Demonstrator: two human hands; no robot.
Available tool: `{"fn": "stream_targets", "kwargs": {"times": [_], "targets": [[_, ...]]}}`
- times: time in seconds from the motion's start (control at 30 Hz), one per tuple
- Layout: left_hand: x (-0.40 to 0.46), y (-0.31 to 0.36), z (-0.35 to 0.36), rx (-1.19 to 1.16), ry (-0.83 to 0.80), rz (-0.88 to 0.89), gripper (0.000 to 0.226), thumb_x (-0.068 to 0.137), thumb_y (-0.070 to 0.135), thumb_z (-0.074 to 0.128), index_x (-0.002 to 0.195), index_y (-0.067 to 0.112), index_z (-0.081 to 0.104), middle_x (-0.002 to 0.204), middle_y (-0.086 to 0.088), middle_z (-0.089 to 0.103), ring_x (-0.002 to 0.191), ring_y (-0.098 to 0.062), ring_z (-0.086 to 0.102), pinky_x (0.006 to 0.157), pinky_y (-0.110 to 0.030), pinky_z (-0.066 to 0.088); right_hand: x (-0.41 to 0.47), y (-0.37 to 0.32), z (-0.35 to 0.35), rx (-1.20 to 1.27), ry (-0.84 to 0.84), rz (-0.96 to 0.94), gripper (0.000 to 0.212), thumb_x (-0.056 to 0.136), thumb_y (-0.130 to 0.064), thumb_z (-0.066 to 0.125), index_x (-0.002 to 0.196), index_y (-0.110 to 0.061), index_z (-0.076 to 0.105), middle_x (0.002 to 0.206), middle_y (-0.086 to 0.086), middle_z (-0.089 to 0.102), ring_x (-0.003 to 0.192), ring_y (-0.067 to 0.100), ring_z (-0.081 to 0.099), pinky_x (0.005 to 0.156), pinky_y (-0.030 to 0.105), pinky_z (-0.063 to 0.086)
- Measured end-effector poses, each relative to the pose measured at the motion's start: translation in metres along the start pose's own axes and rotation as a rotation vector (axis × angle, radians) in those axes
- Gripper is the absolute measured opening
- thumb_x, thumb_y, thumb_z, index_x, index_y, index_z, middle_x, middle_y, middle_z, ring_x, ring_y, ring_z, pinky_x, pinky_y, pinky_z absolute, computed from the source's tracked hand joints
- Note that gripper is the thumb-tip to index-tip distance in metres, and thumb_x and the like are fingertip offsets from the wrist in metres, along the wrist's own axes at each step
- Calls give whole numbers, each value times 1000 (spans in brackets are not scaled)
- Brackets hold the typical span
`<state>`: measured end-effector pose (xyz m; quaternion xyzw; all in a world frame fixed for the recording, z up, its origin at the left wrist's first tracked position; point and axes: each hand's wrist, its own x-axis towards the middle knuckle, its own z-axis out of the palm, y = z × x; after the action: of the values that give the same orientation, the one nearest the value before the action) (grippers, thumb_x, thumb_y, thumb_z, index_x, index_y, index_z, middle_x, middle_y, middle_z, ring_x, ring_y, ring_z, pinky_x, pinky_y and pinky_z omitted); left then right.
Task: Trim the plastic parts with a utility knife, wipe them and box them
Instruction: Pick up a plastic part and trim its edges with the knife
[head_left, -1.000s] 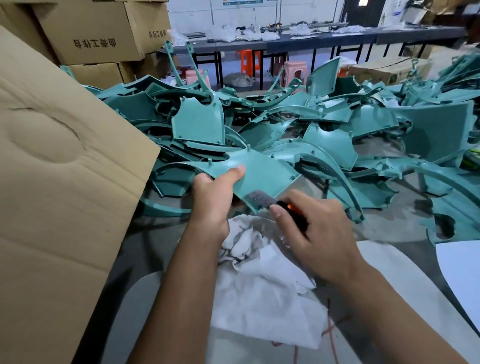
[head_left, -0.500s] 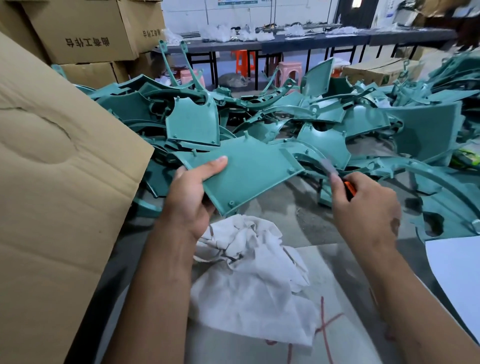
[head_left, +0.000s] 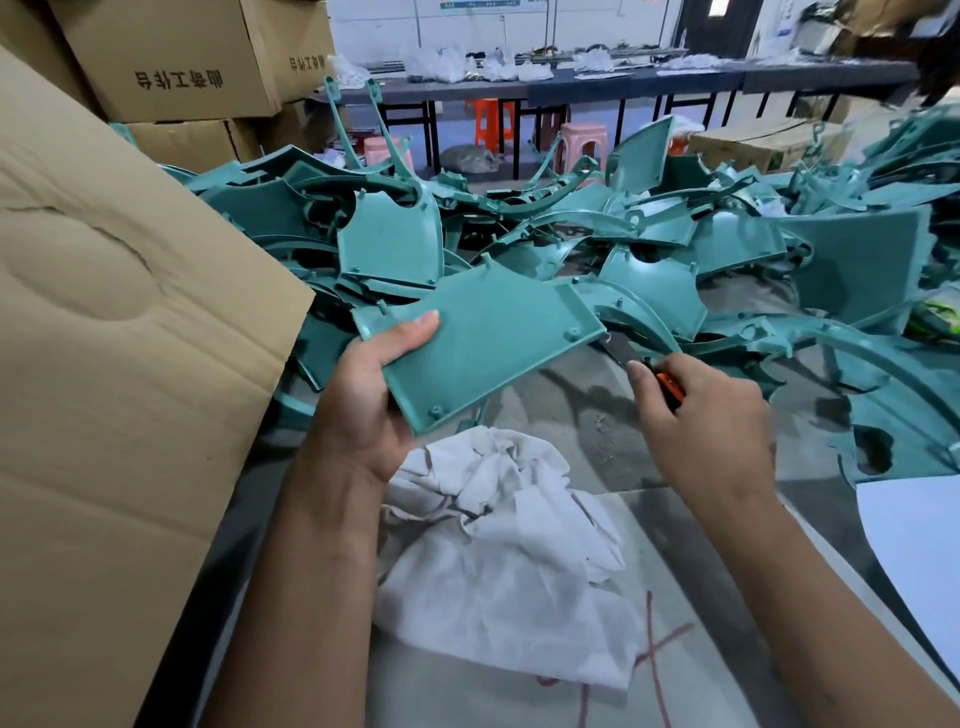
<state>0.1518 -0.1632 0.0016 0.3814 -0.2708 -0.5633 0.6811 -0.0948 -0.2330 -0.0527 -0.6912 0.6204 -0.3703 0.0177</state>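
Since the earlier frame, the right hand (head_left: 711, 421) had brought the utility knife (head_left: 667, 387) back, its blade at the right corner of the teal panel (head_left: 483, 338). This hand was curled round the orange handle. The left hand (head_left: 363, 400) gripped the panel's left edge, thumb on top, above the tabletop (head_left: 571, 415). At 6 o'clock from it lay the white cloth (head_left: 509, 561), unused. I judged trimming was under way; wiping and boxing remained. A large pile of teal parts (head_left: 649, 244) waited at 12 o'clock, the cardboard box (head_left: 119, 364) at 9 o'clock.
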Motion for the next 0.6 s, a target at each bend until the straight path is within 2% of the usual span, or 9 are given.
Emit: {"fn": "stream_targets", "kwargs": {"times": [0.1,0.17,0.23,0.3,0.37,0.43,0.53,0.6], "targets": [[0,-4,0,111,52,54,53,83,14,71,135,8,61,127,-14,70,115,-35,69,94,-58,56,0,-1,3,-131,-101,16,39,100,-59,51,86,-26,65,65,-2,60,63,25,55,54,30,36],[-1,-7,5,199,90,35,59,76,17,76,133,12,62,123,-9,73,113,-32,70,96,-59,55,0,-3,5,-125,-103,-27,39,102,-59,49,91,-27,68,75,-1,66,72,25,56,59,33,41],[-1,-12,8,258,140,39,54,75,17,80,126,15,64,113,-3,77,104,-26,74,91,-58,58,-1,-3,4,166,-35,-71,51,106,-57,39,92,-22,73,82,-2,70,78,22,61,66,37,46],[2,-17,9,276,169,68,32,81,12,79,111,19,68,103,1,79,91,-20,76,83,-51,62,-2,-5,2,561,-59,-17,65,106,-61,31,89,-19,78,78,-4,73,75,16,66,67,37,49],[6,-23,12,281,186,92,21,84,9,76,99,20,67,94,4,79,83,-14,76,76,-41,63,-5,-9,4,665,-179,9,72,104,-66,34,74,-14,72,65,2,69,59,18,60,58,38,43],[7,-28,15,255,200,93,23,84,8,76,100,21,65,90,6,79,80,-12,76,73,-36,61,-8,-13,6,727,-290,29,64,107,-54,47,65,-9,64,54,0,61,47,13,48,51,30,36],[7,-32,19,256,111,103,25,85,8,77,104,21,68,98,4,79,89,-14,76,80,-38,62,-3,-13,0,913,-247,159,60,107,-39,55,58,-6,50,44,-2,39,40,11,29,41,20,25],[4,-31,26,387,-64,200,26,83,5,78,98,27,76,103,6,79,96,-12,75,84,-32,61,1,-14,-7,1036,-176,241,60,109,-36,53,56,-11,40,43,-3,29,39,12,20,40,20,18]]}}
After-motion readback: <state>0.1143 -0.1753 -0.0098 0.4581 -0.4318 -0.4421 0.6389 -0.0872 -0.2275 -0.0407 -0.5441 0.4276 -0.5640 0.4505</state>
